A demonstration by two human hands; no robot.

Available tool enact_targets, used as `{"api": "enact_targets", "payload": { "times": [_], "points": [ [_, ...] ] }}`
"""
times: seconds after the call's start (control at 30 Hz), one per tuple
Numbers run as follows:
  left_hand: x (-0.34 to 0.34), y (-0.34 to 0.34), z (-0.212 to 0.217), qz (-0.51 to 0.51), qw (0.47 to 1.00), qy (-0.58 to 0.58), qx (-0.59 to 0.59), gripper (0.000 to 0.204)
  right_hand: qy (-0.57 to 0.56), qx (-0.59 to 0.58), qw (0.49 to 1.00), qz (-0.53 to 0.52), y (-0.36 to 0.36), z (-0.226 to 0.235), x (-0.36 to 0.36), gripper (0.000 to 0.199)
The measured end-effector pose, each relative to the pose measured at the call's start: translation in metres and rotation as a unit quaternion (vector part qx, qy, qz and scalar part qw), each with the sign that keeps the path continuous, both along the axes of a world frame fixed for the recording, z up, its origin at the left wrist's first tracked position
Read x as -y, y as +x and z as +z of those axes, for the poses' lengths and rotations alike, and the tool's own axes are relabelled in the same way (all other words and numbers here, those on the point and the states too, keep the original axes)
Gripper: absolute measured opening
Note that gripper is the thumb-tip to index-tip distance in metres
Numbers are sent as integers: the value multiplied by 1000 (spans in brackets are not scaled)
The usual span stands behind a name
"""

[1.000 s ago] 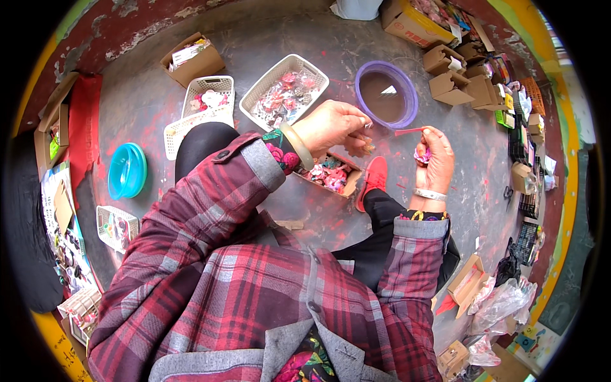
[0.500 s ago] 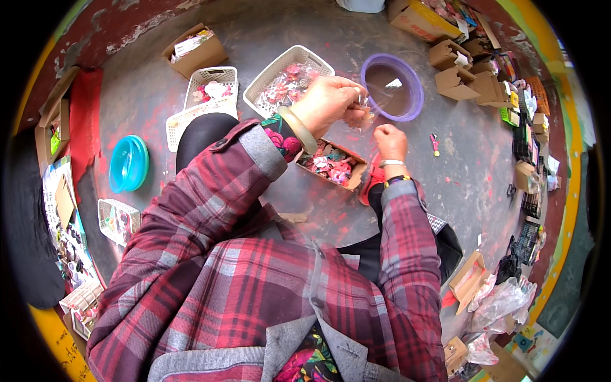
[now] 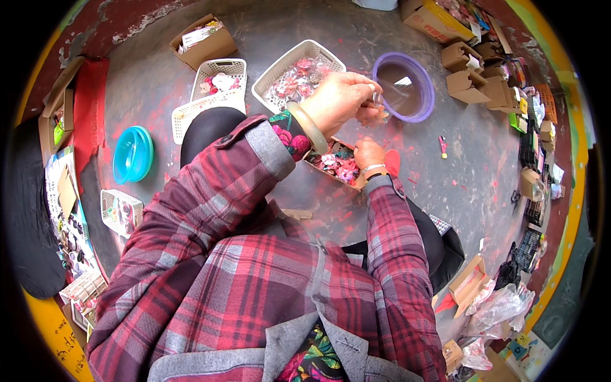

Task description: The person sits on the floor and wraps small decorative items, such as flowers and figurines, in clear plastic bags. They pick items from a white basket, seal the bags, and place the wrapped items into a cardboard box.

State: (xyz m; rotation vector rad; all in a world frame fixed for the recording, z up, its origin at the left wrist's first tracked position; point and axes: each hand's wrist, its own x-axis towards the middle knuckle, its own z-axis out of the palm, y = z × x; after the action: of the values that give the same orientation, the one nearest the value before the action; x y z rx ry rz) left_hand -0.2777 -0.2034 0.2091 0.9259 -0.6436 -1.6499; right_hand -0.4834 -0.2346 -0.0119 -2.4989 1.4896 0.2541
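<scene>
My left hand (image 3: 340, 103) is raised past the knees, its fingers pinched on what looks like a small clear plastic bag (image 3: 378, 98). Below it stands a small cardboard box (image 3: 351, 185) holding pink, red and dark hair ornaments (image 3: 338, 167). My right hand (image 3: 369, 155) is at the box's right end, with its fingers curled in; anything between them is too small to make out. Just beyond my left hand sits a white basket (image 3: 259, 86) with clear-bagged pink and red pieces (image 3: 299, 76).
A purple basin (image 3: 431, 95) is beyond my hands to the right. White baskets (image 3: 242, 65), a cardboard box (image 3: 219, 43) and teal basins (image 3: 135, 154) stand on the left. A small pink tool (image 3: 443, 146) lies on the floor. Boxes (image 3: 468, 86) and plastic bags (image 3: 503, 309) line the right wall.
My right hand has moved left and down to the box's right end. My left hand stays pinched and raised. The whole view has shifted slightly.
</scene>
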Motion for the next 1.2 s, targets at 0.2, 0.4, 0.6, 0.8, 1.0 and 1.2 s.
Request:
{"api": "enact_targets", "payload": {
  "times": [0.2, 0.4, 0.6, 0.8, 1.0, 1.2],
  "points": [
    [-1, 1, -3, 9, 1000, -3, -10, 20, 52, -24, 998, 20, 0, 18, -9, 16],
    [2, 1, -2, 1, 1000, -6, -7, 20, 126, 121, 982, -78, -15, 50, 6, 24],
    [-3, 4, 2, -25, 1000, -9, 2, 21, 336, 266, 876, -224, -2, 180, 19, 15],
    [-10, 1, 7, -43, 999, 7, -31, 24, 353, 528, 733, -244, -27, 222, 10, 15],
    [-8, -3, 3, -63, 996, 11, -56, 25, 305, 613, 693, -224, 4, 240, -1, 32],
    [-8, -8, 6, -81, 994, 14, -66, 24, 269, 644, 678, -231, 7, 234, -3, 16]
  ]
}}
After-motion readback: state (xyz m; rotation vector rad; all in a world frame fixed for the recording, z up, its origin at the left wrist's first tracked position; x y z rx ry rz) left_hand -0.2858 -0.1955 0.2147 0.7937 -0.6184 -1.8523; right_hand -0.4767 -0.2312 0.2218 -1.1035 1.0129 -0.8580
